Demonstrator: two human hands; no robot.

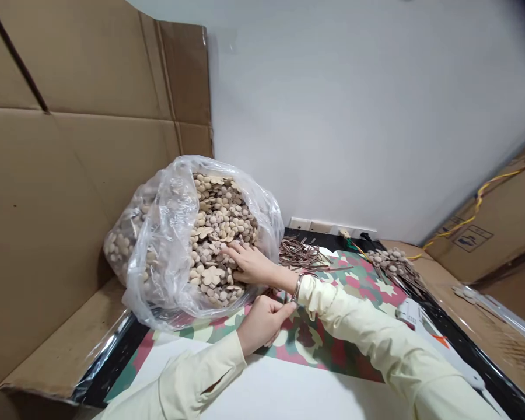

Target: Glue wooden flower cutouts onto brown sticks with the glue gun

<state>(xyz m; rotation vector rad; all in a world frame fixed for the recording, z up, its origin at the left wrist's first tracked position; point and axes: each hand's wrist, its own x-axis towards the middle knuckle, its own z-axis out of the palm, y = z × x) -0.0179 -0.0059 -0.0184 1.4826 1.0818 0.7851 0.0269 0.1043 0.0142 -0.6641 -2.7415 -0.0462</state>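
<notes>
A large clear plastic bag (pixel 161 233) stands with its mouth spread toward me, full of flat flower-shaped pieces (pixel 212 275) in beige and greyish brown. My right hand (pixel 252 263) reaches into the mouth from the right, its fingers stretched out and touching the flower pieces; its fingertips are partly hidden among them. A bracelet (pixel 298 287) circles that wrist. Just in front of the bag, my left hand (pixel 265 322) is closed, thumb pressed against curled fingers and pointing right. Whatever it grips is mostly hidden; a thin dark bit shows near the thumb.
Thin brown strips (pixel 301 255) lie right of the bag on a camouflage-patterned sheet (pixel 350 350). More flower pieces (pixel 394 261) sit farther right. A white glue gun (pixel 413 315) lies near the right edge. White paper (pixel 280 388) is in front; cardboard (pixel 91 146) stands at left.
</notes>
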